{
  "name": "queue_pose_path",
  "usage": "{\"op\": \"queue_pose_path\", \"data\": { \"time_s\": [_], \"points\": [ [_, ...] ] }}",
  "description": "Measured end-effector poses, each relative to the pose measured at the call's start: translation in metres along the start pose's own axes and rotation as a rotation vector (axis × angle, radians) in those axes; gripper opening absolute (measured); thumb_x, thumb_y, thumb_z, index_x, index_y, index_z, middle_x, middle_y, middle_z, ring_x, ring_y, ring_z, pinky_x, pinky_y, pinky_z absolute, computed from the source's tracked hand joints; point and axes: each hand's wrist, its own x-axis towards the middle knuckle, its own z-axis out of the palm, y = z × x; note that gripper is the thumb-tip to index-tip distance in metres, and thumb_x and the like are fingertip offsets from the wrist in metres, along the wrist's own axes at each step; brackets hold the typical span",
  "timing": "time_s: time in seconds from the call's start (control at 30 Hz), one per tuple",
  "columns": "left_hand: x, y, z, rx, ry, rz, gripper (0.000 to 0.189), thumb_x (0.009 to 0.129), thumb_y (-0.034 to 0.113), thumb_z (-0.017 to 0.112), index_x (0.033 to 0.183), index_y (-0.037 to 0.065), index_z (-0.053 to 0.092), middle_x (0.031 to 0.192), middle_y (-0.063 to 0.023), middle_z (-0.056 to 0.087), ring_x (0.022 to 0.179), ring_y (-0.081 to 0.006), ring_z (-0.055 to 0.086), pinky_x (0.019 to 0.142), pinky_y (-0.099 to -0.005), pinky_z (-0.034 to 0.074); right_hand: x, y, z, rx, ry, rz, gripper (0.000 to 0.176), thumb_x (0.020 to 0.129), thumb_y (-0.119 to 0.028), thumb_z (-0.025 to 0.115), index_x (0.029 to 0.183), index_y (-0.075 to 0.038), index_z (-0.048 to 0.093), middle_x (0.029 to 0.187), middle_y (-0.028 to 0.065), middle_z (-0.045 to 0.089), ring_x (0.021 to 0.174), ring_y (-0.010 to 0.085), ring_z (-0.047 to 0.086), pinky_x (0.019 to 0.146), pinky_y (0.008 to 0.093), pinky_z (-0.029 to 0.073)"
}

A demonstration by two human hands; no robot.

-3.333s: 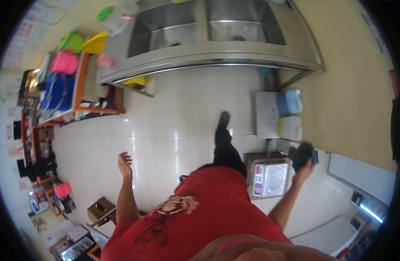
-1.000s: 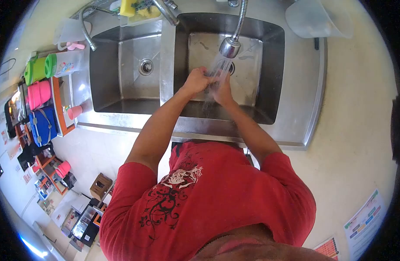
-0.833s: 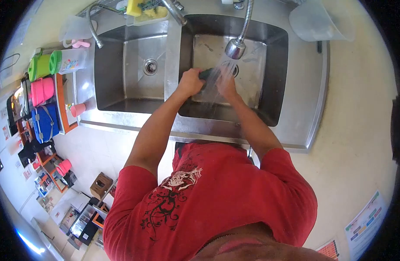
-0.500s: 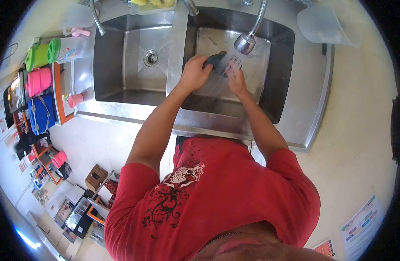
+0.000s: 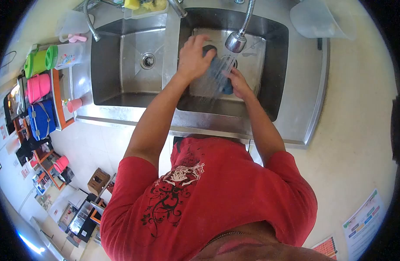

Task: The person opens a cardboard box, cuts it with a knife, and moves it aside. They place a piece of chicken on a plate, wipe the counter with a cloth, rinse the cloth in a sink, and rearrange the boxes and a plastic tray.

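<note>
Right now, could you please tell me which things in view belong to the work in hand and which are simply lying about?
In use:
Dark cloth-like item, in the right hand, left hand at its far end
Spray head, running
Right basin, beneath

Lying about:
Pink cup
Blue bag
Translucent bucket
Brown crate

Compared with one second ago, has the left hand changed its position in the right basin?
Yes: the left hand has moved away from the body, closer to the far wall of the right basin.
</note>
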Motion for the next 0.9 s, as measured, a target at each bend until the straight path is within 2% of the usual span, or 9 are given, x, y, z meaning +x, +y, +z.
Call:
{"op": "queue_pose_path", "data": {
  "time_s": [0.03,0.1,0.3,0.4,0.5,0.6,0.7,0.8,0.9],
  "points": [
    [0.006,0.008,0.003,-0.121,0.061,0.212,0.057,0.095,0.031,0.063,0.143,0.004,0.050,0.143,-0.0230,0.054,0.129,-0.0424,0.053,0.108,-0.0470,0.043,0.002,-0.003,0.005,0.082,-0.001,0.078,0.045,0.096,-0.020,0.069,0.136,-0.002,0.056,0.124,0.0067,0.068,0.112,0.0223,0.065,0.099,0.0375,0.052],
    [0.014,0.053,0.006,-0.169,0.027,0.343,0.061,0.097,0.032,0.061,0.150,0.005,0.043,0.145,-0.0244,0.052,0.134,-0.0424,0.050,0.112,-0.0493,0.038,0.002,-0.012,0.018,0.243,-0.001,0.242,0.042,0.097,-0.023,0.069,0.134,-0.005,0.058,0.124,0.0064,0.068,0.112,0.0212,0.065,0.097,0.0377,0.054],
    [0.035,0.047,0.064,-0.003,-0.270,0.137,0.074,0.096,0.030,0.061,0.160,0.010,0.029,0.155,-0.0251,0.042,0.143,-0.0427,0.041,0.119,-0.0487,0.031,0.036,-0.001,-0.002,0.235,-0.085,0.270,0.036,0.093,-0.018,0.069,0.126,-0.006,0.061,0.120,0.0076,0.068,0.108,0.0215,0.066,0.093,0.0408,0.056],
    [0.043,-0.005,0.058,-0.314,-0.221,0.278,0.077,0.094,0.026,0.063,0.161,0.012,0.028,0.155,-0.0246,0.042,0.146,-0.0432,0.037,0.121,-0.0488,0.030,0.011,-0.027,-0.002,0.119,-0.149,0.312,0.036,0.085,-0.008,0.068,0.121,-0.004,0.062,0.113,0.0078,0.068,0.100,0.0222,0.066,0.088,0.0386,0.057],
    [0.033,-0.058,0.063,0.077,-0.299,0.263,0.068,0.091,0.020,0.064,0.155,0.010,0.041,0.156,-0.0232,0.042,0.147,-0.0419,0.036,0.122,-0.0483,0.030,0.010,-0.028,-0.023,0.049,-0.120,0.262,0.040,0.076,-0.001,0.063,0.117,-0.003,0.064,0.106,0.0078,0.068,0.094,0.0221,0.065,0.082,0.0357,0.056],
    [0.022,-0.083,0.067,0.222,-0.566,0.299,0.049,0.088,0.016,0.064,0.136,0.005,0.061,0.153,-0.0221,0.045,0.145,-0.0410,0.038,0.120,-0.0479,0.032,0.051,0.017,-0.105,-0.043,-0.120,0.197,0.045,0.072,0.000,0.059,0.117,-0.002,0.063,0.104,0.0089,0.068,0.094,0.0218,0.065,0.082,0.0360,0.055],
    [0.026,-0.084,0.074,0.034,-0.503,0.371,0.033,0.089,0.016,0.062,0.117,0.001,0.071,0.138,-0.0229,0.060,0.132,-0.0393,0.054,0.112,-0.0453,0.041,0.013,-0.047,-0.066,0.210,-0.218,0.227,0.052,0.071,0.001,0.060,0.123,-0.002,0.062,0.110,0.0071,0.067,0.101,0.0234,0.064,0.094,0.0366,0.050],
    [0.032,-0.031,0.059,-0.116,-0.721,-0.090,0.031,0.091,0.019,0.062,0.114,0.000,0.072,0.117,-0.0227,0.070,0.110,-0.0368,0.067,0.100,-0.0425,0.049,0.007,-0.058,-0.058,-0.072,0.008,0.120,0.059,0.072,0.005,0.059,0.130,-0.003,0.057,0.121,0.0096,0.060,0.116,0.0255,0.058,0.103,0.0377,0.045],
    [0.023,-0.043,0.096,-0.288,-0.553,-0.092,0.032,0.091,0.021,0.061,0.112,-0.001,0.071,0.104,-0.0210,0.074,0.095,-0.0318,0.070,0.092,-0.0405,0.052,0.009,-0.033,-0.040,-0.930,0.262,-0.423,0.060,0.071,0.001,0.063,0.130,-0.002,0.051,0.119,0.0139,0.052,0.116,0.0318,0.055,0.104,0.0415,0.046]
  ]
}}
